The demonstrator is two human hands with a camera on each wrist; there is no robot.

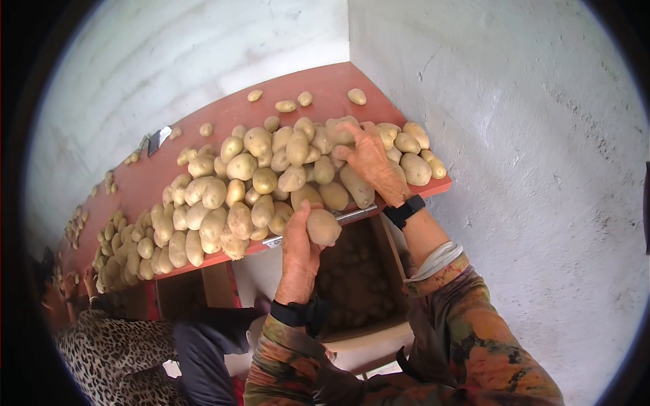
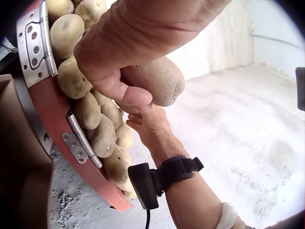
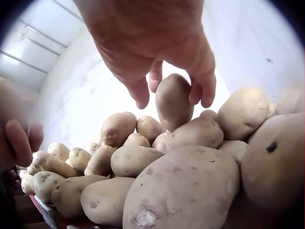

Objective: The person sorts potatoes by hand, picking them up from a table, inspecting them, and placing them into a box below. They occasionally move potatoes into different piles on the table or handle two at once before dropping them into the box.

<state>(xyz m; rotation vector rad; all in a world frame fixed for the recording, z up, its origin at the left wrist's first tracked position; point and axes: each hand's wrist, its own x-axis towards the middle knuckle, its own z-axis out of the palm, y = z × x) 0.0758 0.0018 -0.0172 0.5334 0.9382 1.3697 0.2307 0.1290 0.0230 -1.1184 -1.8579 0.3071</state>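
Many potatoes [image 1: 257,142] lie heaped along the red table [image 1: 308,84]. My left hand [image 1: 298,254] holds one potato [image 1: 323,227] just off the table's front edge; in the left wrist view its thumb and fingers curl round that potato [image 2: 159,81]. Over the right part of the heap is my right hand [image 1: 371,162]. In the right wrist view the fingers of this hand [image 3: 152,43] come down on both sides of an upright potato [image 3: 174,102], which stands above the others.
Below the table edge stands an open cardboard box [image 1: 359,331] with potatoes inside. Another person in a leopard-print top [image 1: 122,352] sits at the left. A rough wall [image 1: 514,135] rises on the right. Metal hinges [image 2: 35,45] line the table edge.
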